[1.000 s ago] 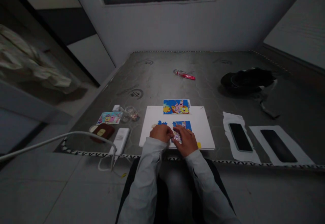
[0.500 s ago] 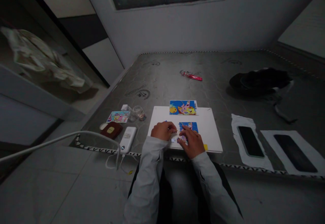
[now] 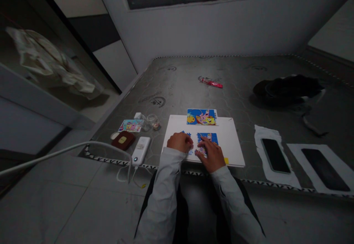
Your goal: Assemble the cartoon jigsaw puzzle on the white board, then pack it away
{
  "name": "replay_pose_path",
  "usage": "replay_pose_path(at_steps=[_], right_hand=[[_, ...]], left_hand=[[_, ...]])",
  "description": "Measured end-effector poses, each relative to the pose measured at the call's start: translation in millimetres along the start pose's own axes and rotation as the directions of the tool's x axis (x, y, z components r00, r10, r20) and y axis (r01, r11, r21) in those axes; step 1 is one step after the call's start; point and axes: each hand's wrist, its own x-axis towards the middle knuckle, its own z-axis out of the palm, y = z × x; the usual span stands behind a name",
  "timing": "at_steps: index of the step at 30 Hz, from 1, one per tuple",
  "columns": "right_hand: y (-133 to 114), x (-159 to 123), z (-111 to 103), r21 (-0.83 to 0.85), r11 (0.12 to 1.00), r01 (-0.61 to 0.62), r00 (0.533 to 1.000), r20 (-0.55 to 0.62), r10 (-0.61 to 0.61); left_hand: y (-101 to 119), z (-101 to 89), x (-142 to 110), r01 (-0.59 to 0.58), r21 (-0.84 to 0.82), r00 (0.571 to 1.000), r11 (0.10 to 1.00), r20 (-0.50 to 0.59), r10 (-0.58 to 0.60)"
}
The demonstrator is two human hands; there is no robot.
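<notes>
A jigsaw puzzle with a blue cartoon picture lies in parts on a white board (image 3: 231,137). The larger joined part (image 3: 212,137) is under and beyond my right hand (image 3: 212,156), whose thumb and fingers are apart and rest on its left side. My left hand (image 3: 179,142) is curled at the left part of the puzzle (image 3: 186,132), its fingertips pinched together. Anything in that pinch is too small to make out. A narrow white gap runs between the two parts. Behind them lies a picture card (image 3: 201,117) with cartoon figures, flat at the board's far edge.
Left of the board are a white power bank (image 3: 141,150) with cables, a brown case (image 3: 123,140), another cartoon card (image 3: 131,125) and a clear plastic container (image 3: 153,120). Rightward lie two phones (image 3: 275,155) on white paper. A red packet (image 3: 212,83) and a black bag (image 3: 290,89) sit farther back.
My left fingertips have dipped a little toward the puzzle, and more of its left part shows. My right hand stays on the joined part. The whole view has shifted slightly.
</notes>
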Motion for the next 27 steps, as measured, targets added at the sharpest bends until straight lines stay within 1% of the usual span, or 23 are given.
replay_pose_path(at_steps=[4,6,13,18,21,24,25,27], right_hand=[[0.4,0.2,1.1,0.012,1.0,-0.013,1.0,-0.01,0.013],[0.9,0.0,1.2,0.016,1.0,-0.018,1.0,-0.003,0.019],[2.5,0.0,-2.4,0.047,0.999,0.004,0.999,0.033,-0.006],[4.4,0.6,-1.4,0.048,0.999,-0.002,0.999,0.034,0.0],[5.7,0.4,0.3,0.042,0.999,-0.005,1.0,0.026,0.003],[5.9,0.1,0.8,0.042,0.999,-0.007,1.0,0.025,0.006],[5.7,0.1,0.7,0.042,0.999,-0.01,1.0,0.025,0.009],[4.9,0.3,0.0,0.045,0.999,-0.02,0.999,0.027,0.019]], left_hand=[[9.4,3.3,-3.1,-0.054,0.044,0.994,0.998,0.101,0.049],[11.0,5.7,-3.1,-0.073,0.051,0.989,0.996,0.13,0.066],[7.7,11.7,1.7,-0.116,0.057,0.983,0.992,0.15,0.106],[16.8,11.8,0.2,-0.128,0.095,0.979,0.987,0.173,0.11],[21.8,12.2,-1.2,-0.171,0.082,0.97,0.982,0.188,0.153],[18.9,11.2,-0.6,-0.188,0.025,0.969,0.982,0.166,0.181],[16.2,10.1,0.0,-0.168,0.017,0.976,0.986,0.141,0.164],[9.0,7.1,1.9,-0.094,0.021,0.992,0.995,0.084,0.092]])
